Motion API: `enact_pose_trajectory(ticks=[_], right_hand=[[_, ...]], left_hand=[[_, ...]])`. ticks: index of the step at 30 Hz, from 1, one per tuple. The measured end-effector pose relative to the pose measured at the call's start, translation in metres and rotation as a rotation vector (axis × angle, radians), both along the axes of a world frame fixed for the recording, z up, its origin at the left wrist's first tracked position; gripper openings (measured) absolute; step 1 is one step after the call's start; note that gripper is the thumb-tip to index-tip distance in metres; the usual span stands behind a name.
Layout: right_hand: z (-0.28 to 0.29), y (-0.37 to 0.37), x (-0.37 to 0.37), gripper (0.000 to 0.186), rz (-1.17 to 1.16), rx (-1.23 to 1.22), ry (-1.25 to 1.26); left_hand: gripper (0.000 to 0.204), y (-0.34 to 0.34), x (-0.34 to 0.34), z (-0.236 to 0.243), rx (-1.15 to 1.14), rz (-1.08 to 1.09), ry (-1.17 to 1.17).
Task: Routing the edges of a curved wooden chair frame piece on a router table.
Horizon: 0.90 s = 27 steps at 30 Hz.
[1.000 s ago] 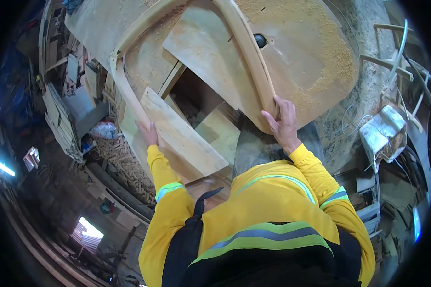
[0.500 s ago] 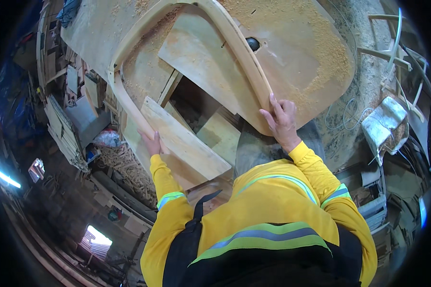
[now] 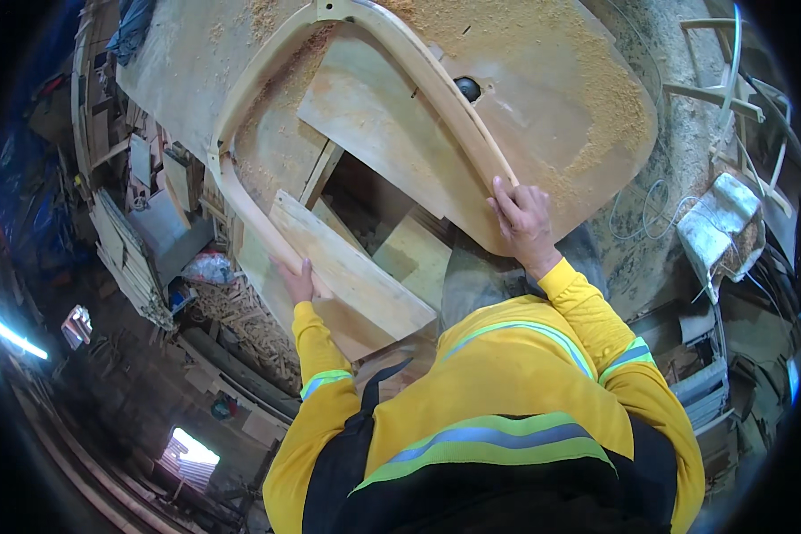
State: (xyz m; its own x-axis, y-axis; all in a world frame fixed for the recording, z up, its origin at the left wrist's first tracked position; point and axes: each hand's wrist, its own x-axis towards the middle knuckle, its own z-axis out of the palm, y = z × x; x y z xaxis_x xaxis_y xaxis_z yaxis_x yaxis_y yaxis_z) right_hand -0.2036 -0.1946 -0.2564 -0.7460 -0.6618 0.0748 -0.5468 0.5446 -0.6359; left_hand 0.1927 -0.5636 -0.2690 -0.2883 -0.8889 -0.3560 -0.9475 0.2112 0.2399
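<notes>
Currently, one U-shaped wooden frame is gripped near its two ends by the left hand and right hand, over one sawdust-strewn tabletop; one rectangular board is seen between both hands.

Two hands, one curved wooden frame, two reflective sleeve bands.

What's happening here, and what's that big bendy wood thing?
A person in a yellow long-sleeved shirt with reflective bands is holding a big, pale, curved wooden frame. The left hand grips it near one end and the right hand near the other. Its far bend is over a light brown wooden worktop scattered with yellowish sawdust. Between the frame's two sides you can see a pale rectangular wooden board and a dark opening.
</notes>
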Motion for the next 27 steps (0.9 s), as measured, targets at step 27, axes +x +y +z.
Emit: enact_pose_trajectory(ticks=[27], right_hand=[[0.004,-0.013,-0.016,0.043,0.042,0.114,0.084]], left_hand=[[0.110,0.027,0.006,0.008,0.031,-0.014,-0.061]])
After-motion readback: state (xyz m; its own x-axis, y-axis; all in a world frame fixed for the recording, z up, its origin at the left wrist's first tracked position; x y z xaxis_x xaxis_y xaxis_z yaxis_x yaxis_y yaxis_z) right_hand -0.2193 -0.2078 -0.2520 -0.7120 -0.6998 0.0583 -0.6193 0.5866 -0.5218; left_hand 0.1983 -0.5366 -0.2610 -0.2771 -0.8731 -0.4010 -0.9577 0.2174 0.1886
